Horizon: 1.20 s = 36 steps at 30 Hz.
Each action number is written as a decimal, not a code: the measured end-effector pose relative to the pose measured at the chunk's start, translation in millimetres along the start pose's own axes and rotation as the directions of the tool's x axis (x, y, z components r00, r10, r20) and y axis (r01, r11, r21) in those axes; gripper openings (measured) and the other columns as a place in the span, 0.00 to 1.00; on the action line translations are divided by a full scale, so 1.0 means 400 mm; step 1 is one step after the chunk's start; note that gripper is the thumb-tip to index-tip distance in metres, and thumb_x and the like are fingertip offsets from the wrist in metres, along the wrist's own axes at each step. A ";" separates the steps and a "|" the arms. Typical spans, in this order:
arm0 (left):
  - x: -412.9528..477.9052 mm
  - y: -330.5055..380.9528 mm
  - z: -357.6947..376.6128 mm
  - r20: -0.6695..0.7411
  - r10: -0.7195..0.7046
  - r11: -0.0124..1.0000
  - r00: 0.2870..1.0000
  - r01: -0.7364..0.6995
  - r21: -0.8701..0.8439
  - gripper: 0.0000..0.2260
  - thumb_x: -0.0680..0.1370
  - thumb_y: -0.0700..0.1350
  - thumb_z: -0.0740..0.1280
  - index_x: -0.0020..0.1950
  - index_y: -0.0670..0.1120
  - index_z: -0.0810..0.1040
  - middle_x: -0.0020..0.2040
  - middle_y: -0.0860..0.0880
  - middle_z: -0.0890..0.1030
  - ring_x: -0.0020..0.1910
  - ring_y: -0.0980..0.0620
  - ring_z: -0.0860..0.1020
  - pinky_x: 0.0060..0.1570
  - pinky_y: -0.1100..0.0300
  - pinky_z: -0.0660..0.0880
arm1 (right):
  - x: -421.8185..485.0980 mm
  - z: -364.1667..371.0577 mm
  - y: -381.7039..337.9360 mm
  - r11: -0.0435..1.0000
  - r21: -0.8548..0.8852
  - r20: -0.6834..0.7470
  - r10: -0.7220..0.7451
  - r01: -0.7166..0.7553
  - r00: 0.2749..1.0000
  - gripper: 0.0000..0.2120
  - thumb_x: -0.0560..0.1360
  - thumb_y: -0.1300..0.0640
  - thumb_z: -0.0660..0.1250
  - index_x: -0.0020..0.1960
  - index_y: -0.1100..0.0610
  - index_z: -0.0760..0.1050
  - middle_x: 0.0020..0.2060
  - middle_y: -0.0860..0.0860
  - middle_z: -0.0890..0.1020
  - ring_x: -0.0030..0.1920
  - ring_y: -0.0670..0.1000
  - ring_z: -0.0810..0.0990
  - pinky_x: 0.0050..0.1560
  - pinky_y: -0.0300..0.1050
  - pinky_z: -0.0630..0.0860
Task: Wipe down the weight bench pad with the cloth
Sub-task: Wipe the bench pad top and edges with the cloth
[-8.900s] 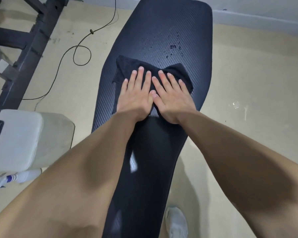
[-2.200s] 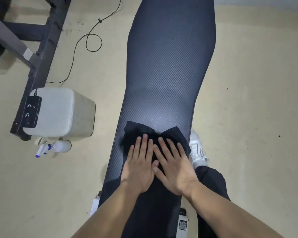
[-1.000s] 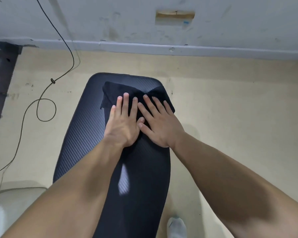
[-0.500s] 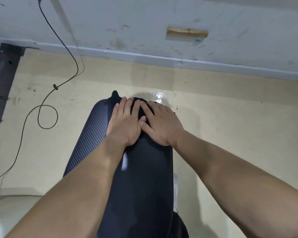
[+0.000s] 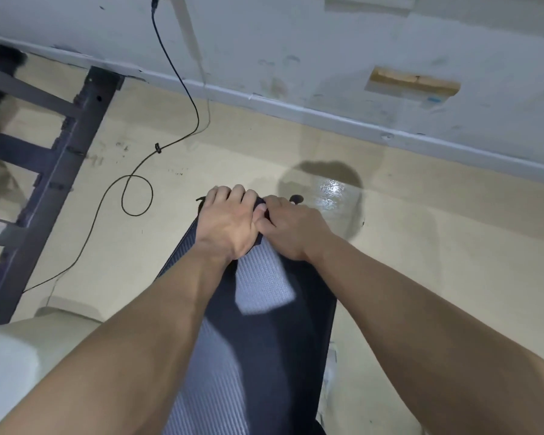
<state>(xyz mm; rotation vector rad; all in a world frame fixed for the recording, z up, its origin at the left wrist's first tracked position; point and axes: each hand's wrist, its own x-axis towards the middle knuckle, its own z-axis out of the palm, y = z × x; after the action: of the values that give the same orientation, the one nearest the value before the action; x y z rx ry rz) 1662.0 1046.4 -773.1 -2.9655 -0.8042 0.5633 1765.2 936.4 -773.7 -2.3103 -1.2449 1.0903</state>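
A person's 2 bare hands work side by side at the far end of a dark, ribbed weight bench pad [image 5: 258, 356], seen from a head-worn camera looking down along both forearms. The left hand [image 5: 230, 221] and right hand [image 5: 291, 227] touch at the thumbs, and the fingers of both are curled down over the pad's end, clutching the black cloth [image 5: 296, 199] bunched beneath them. The cloth is almost wholly covered: only small dark scraps show past the knuckles and in the gap between the hands. How far it hangs over the end cannot be told.

Nearer the camera the pad runs bare between the arms, with a pale sheen along its middle.

Just beyond the right hand, a wet patch [image 5: 330, 186] glistens on the beige floor [image 5: 437, 246]. To the left, a thin black cable [image 5: 139, 171] drops from the white wall [image 5: 296, 42], loops once on the floor and trails off toward a dark metal frame [image 5: 60, 158] at the left edge. A pale container [image 5: 13, 356] sits at lower left, partly hidden by the left forearm. A rectangular recess [image 5: 413, 81] breaks the wall at upper right.
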 end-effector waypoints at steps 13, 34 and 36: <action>-0.175 0.271 0.011 0.081 0.150 0.984 0.985 -0.141 -0.106 0.30 0.84 0.56 0.46 0.81 0.45 0.43 0.81 0.40 0.41 0.80 0.39 0.38 0.78 0.44 0.47 | -0.254 0.079 0.194 0.794 0.608 -0.371 0.287 -0.002 0.883 0.16 0.82 0.50 0.55 0.65 0.49 0.76 0.62 0.43 0.79 0.61 0.41 0.76 0.64 0.44 0.71; -0.034 0.054 0.010 0.238 -0.301 0.933 0.923 0.337 -0.124 0.33 0.82 0.55 0.41 0.79 0.36 0.35 0.79 0.37 0.35 0.79 0.41 0.35 0.78 0.50 0.40 | 0.127 -0.029 -0.005 0.956 0.279 0.274 -0.173 0.094 0.946 0.22 0.85 0.46 0.48 0.73 0.48 0.72 0.68 0.50 0.78 0.68 0.53 0.74 0.66 0.50 0.68; -0.052 0.095 0.006 0.231 -0.302 0.933 0.925 0.337 -0.128 0.32 0.82 0.55 0.41 0.79 0.36 0.35 0.79 0.37 0.35 0.79 0.40 0.35 0.78 0.48 0.41 | 0.098 -0.030 0.031 0.966 0.235 0.256 -0.170 0.110 0.952 0.23 0.85 0.44 0.47 0.76 0.46 0.67 0.72 0.49 0.75 0.72 0.54 0.70 0.69 0.51 0.66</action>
<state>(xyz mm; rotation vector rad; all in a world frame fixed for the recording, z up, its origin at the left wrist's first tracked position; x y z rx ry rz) 1662.9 1003.2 -772.5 -2.8505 -1.3879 0.8298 1794.4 962.0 -791.7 -1.9252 -1.2888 1.4531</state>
